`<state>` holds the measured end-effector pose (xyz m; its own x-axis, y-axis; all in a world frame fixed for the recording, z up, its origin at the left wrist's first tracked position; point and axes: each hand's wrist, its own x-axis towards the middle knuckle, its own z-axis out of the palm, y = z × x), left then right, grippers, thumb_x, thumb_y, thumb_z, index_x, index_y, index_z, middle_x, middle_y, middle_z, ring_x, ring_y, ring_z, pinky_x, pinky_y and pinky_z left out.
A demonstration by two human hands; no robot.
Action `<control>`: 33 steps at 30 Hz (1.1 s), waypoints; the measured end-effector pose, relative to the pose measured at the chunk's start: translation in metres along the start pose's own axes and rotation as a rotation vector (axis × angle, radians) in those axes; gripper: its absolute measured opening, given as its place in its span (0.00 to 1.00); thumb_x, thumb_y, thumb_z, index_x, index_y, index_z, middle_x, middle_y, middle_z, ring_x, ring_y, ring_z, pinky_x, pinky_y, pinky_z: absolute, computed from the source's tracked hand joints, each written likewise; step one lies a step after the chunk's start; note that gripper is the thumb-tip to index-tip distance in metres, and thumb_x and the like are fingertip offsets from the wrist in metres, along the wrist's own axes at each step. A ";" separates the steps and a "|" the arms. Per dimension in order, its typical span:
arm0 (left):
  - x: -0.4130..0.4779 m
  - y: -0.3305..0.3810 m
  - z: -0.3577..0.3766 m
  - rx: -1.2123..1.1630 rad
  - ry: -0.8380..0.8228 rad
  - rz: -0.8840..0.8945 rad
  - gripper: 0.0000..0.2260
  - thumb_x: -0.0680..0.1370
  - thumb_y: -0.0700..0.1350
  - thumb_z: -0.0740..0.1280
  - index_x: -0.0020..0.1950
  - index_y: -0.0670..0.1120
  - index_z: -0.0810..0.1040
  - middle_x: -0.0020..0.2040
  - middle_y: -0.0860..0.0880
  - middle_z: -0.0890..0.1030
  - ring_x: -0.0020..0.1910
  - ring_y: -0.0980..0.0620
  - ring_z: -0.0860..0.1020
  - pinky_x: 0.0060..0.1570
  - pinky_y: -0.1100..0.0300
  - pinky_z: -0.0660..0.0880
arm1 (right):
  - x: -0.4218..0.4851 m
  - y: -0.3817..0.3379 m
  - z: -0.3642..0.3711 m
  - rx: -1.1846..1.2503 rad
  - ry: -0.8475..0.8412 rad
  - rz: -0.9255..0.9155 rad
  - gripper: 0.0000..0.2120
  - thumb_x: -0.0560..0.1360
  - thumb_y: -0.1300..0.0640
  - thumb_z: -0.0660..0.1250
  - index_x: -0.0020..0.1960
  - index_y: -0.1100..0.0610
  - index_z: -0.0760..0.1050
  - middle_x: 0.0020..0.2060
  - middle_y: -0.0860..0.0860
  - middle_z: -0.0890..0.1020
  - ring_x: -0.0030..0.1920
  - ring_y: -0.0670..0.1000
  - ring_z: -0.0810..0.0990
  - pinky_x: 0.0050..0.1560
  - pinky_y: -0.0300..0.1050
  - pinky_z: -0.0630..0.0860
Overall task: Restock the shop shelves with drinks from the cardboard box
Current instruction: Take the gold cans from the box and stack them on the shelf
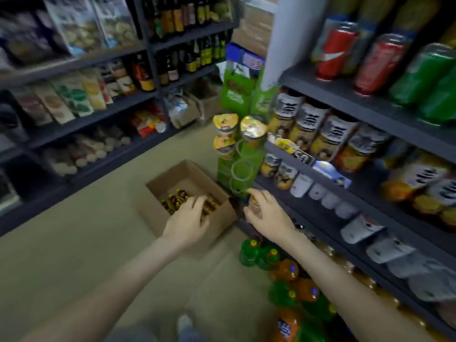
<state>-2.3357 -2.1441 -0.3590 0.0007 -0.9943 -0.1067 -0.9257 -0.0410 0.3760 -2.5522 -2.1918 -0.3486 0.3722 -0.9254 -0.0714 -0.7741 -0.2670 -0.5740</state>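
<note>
Nearest us, round green and orange plastic bottles (248, 254) crowd the floor. Our left hand (187, 218) bends over small glossy bottles (177, 201) in the open brown cardboard box (172, 178); we cannot tell if it grasps any. Our right hand (266, 213) grips an amber bottle (254, 204) beside the dark metal shelf (370, 213).

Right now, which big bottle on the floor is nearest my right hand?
The green bottle at the row's far end, beside the cardboard box, just below your right hand; the other green and orange bottles stand nearer you.
</note>
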 end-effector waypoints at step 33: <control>0.258 -0.426 0.380 -0.048 -0.269 -0.426 0.39 0.66 0.47 0.76 0.74 0.46 0.64 0.67 0.34 0.71 0.61 0.34 0.76 0.56 0.40 0.74 | 0.417 0.186 0.541 -0.208 -0.912 0.266 0.29 0.80 0.56 0.59 0.77 0.43 0.52 0.68 0.54 0.68 0.64 0.54 0.71 0.61 0.50 0.72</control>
<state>-2.0850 -2.3462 -0.8968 0.2713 -0.8279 -0.4909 -0.8460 -0.4484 0.2885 -2.2640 -2.4816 -0.9259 0.3582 -0.4219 -0.8329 -0.9327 -0.2022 -0.2987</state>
